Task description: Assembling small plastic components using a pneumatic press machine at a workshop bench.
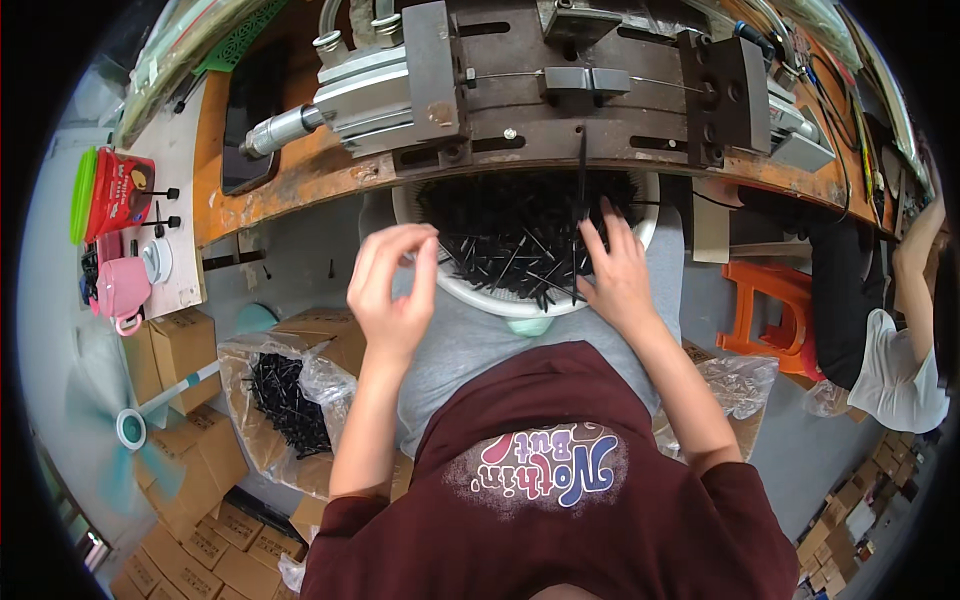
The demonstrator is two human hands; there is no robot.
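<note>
Head cam: I have both hands up over the lap. Left hand (392, 285) hovers just left of the white basin (470, 290), fingers curled loosely inward with thumb and forefinger tips close together; I can't tell whether anything small is pinched between them, nothing visible. Right hand (615, 270) is at the basin's right side, fingers spread and half open, fingertips touching the heap of thin black sticks (520, 235). One long black stick (581, 175) stands upright just beside the right index finger, its top end up against the metal fixture (560, 90); can't tell if the fingers actually grip it or only rest next to it. The basin sits on my lap against grey trousers, tucked partly under the edge of the orange workbench (290, 190), and it's filled with the black sticks lying in all directions. The fixture is on the bench directly above the basin, with a silver cylinder (285, 128) sticking out to its left. On the floor at my left, an open cardboard box (330, 330) lined with clear plastic holds more black sticks. A red container (118, 195) and a pink cup (122, 290) sit at far left. An orange stool (770, 305) is at right, with another person (905, 370) beyond it.
</note>
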